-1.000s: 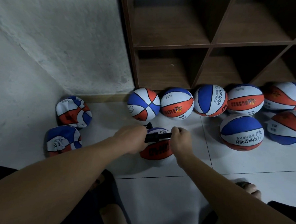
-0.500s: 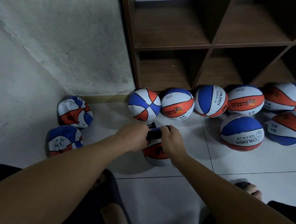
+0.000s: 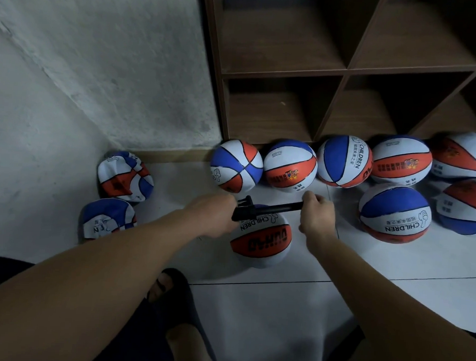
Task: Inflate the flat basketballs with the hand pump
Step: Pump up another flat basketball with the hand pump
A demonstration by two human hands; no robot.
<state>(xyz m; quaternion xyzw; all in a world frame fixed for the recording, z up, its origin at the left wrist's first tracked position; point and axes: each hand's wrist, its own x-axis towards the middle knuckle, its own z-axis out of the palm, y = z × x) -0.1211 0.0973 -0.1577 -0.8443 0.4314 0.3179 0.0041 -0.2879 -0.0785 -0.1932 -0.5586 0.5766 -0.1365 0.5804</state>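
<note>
Left hand (image 3: 215, 215): fingers are curling round the hand pump (image 3: 268, 209) body.
Right hand (image 3: 316, 213): gripping the handle, rod drawn out toward 3 o'clock.
Ball on the pump (image 3: 261, 238): sitting at centre, under the pump.
Risk: the needle, which is hidden, may be bending or slipping out if the ball rolls during a stroke.
Count: two flat balls (image 3: 124, 178) at 9 o'clock; seven round ones, one pump.

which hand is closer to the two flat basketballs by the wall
Left. The left hand, gripping the pump, sits just right of the flat basketballs. The right hand holds the pump's other end, farther right.
</note>
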